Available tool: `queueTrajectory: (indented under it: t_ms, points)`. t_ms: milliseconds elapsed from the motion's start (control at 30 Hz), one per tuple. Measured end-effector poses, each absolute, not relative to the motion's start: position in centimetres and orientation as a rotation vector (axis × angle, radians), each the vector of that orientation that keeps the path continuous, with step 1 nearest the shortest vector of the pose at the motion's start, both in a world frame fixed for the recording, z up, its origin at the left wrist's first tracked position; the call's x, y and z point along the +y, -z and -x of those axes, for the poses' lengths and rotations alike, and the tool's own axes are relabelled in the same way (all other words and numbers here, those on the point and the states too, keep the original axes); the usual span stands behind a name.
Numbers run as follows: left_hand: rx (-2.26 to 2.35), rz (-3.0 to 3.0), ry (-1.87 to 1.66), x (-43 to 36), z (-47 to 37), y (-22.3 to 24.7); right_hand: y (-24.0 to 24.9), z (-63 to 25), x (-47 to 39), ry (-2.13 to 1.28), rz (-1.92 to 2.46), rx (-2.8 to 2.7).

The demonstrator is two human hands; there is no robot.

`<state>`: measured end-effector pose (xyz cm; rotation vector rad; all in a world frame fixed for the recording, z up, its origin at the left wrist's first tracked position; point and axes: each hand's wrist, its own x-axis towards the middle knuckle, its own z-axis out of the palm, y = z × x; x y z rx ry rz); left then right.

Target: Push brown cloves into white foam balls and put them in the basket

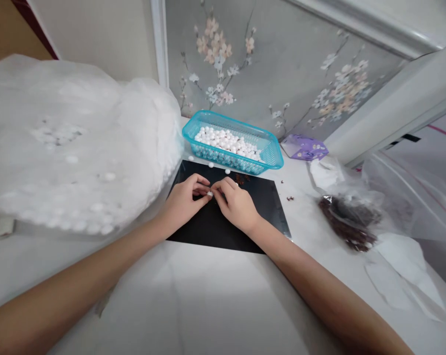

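Note:
Over a black mat (226,227), my left hand (186,199) pinches a small white ball (210,194) between thumb and fingers. My right hand (235,202) has its fingertips pressed together right beside that ball; whatever it may hold is too small to make out. Small reddish-brown pieces (239,179) lie on the mat just beyond my right hand. Behind the mat is a blue plastic basket (270,165) with many white balls (226,140) in it. A few loose white balls (227,171) rest between basket and mat.
A large translucent bag of white balls (78,148) fills the left side. On the right are a purple packet (306,148), a clear bag of dark brown pieces (350,222) and crumpled white paper (411,266). A flowered wall panel (282,64) stands behind the white table (208,301).

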<state>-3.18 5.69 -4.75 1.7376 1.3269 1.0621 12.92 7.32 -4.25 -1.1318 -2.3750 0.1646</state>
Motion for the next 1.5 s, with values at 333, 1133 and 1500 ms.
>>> queueTrajectory:
  t_ms: [333,1133,1500]
  points:
    - [1.364,-1.781,-1.044,5.65,3.15,4.51,4.13,-12.92,7.19,0.071,1.111,-2.593]
    - [1.334,-1.766,-1.041,5.82,3.13,4.67,4.05,-13.46,7.56,-0.332,0.978,-2.55]
    - [1.348,-1.756,-1.038,5.77,3.29,4.77,4.04,-13.03,7.49,-0.303,1.012,-2.508]
